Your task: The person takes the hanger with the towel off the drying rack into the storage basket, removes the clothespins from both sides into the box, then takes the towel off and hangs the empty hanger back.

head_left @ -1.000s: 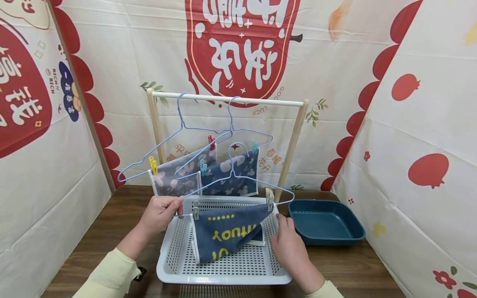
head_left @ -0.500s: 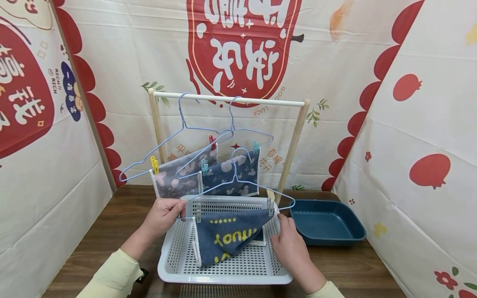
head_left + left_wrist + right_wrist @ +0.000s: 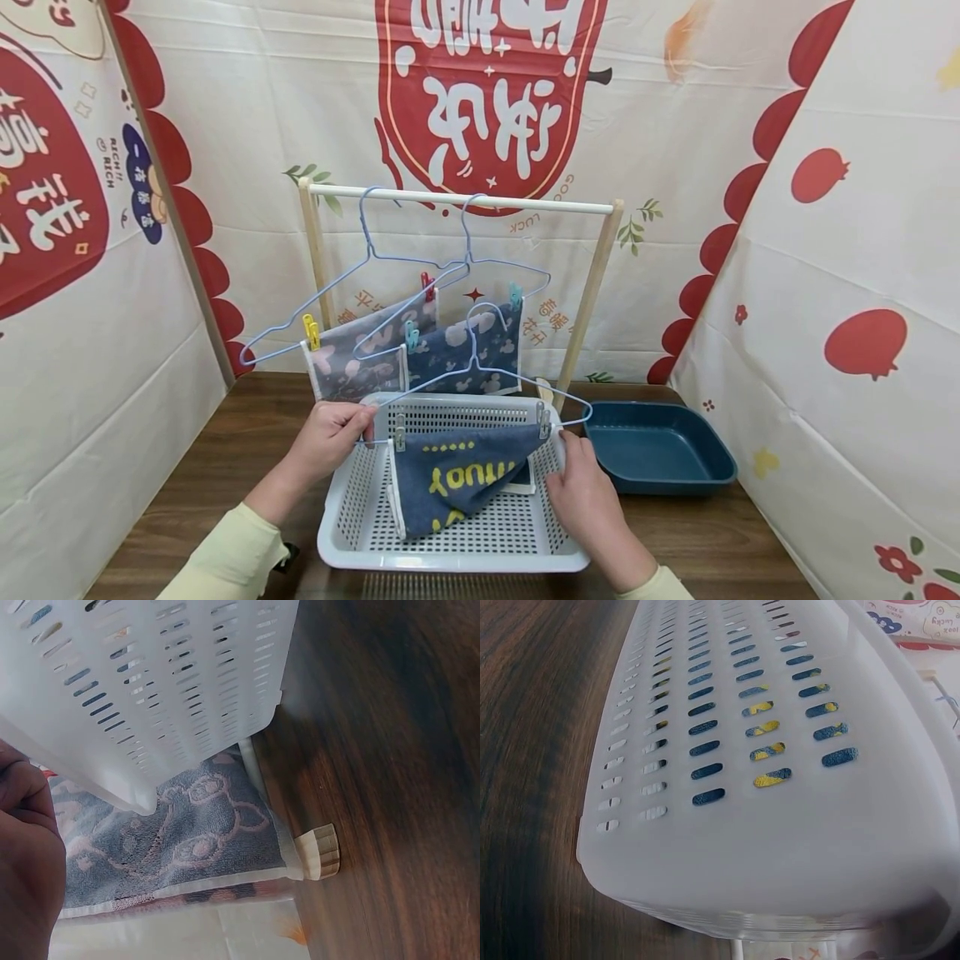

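In the head view my left hand (image 3: 330,437) grips the left end of a blue wire hanger (image 3: 474,367) above the basket. Two clear clothespins (image 3: 400,433) fix a dark blue towel (image 3: 457,479) with yellow lettering to the hanger's lower bar. The towel hangs slack into a white perforated basket (image 3: 450,560). My right hand (image 3: 588,508) holds the basket's right rim, thumb on the inner side, close below the hanger's right end. The left wrist view catches part of my left hand (image 3: 26,847) beside the basket wall; towel colors show through the slots in the right wrist view.
Behind the basket stands a wooden rack (image 3: 450,197) with two blue hangers on its bar. From them hang a grey-pink towel (image 3: 356,362) with yellow and red pegs and a navy patterned towel (image 3: 465,358) with teal pegs. A dark teal tray (image 3: 660,483) sits at right.
The hanger and its towel have sunk slightly, the hook most visibly in the first half second. My left hand has dropped a little with it; my right hand stays at the rim.
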Motion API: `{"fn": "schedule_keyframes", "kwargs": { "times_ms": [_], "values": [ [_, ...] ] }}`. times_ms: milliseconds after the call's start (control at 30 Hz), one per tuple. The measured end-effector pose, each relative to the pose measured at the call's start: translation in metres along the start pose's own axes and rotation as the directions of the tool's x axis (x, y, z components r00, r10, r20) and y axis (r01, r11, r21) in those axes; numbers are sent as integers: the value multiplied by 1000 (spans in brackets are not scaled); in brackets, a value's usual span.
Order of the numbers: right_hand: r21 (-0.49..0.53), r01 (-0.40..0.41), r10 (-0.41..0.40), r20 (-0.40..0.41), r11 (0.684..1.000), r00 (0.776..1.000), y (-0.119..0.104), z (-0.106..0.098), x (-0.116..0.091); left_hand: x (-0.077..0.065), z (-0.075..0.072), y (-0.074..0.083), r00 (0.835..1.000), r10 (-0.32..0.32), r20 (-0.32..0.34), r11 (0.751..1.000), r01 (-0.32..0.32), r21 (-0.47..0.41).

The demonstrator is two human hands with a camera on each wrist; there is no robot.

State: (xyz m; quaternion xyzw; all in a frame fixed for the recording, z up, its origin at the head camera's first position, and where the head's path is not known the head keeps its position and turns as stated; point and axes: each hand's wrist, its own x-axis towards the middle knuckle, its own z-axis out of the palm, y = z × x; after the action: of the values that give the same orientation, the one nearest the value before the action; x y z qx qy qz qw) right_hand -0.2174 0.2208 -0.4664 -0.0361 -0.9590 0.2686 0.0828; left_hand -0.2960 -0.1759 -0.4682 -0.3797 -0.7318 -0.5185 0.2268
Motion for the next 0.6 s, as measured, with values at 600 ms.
{"fn": "schedule_keyframes", "kwargs": {
  "times_ms": [600],
  "values": [
    [39,227,-202,-330,973,922,-4,-20,0,1,0,0,1000,-10,2,1000,10,9]
  ]
}}
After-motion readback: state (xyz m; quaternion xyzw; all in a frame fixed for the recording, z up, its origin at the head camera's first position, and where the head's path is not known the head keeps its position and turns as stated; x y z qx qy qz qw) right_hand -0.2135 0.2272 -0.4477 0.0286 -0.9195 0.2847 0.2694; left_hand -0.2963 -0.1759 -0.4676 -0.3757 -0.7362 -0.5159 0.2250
